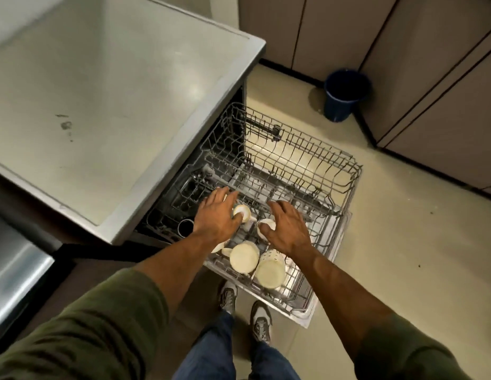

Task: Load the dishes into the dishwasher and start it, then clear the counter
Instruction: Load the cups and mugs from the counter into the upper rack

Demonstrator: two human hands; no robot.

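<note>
Grey wire dishwasher rack [345,171] pulled out over the open door, beside the steel-topped grey counter [107,105]. Near end of the rack holds cream ceramic mugs, bottoms up. Four are countable: a large plain cream mug [244,257], a dotted cream mug [270,268] touching it on the right, a small cream mug [242,211] under the left hand [215,216], and a white-rimmed mug [266,224] partly hidden by the right hand [286,229]. A further pale piece shows below the left wrist; whether it is a mug or a handle cannot be told. Far half of the rack is bare wire.

A dark round cup [186,226] sits in the lower rack, just under the counter edge.

Left grip: fingers spread, thumb touching the small mug. Right grip: fingers spread and relaxed, thumb at the white-rimmed mug's rim.

One dark blue plastic bucket [344,94] stands on the floor by the cabinets.
</note>
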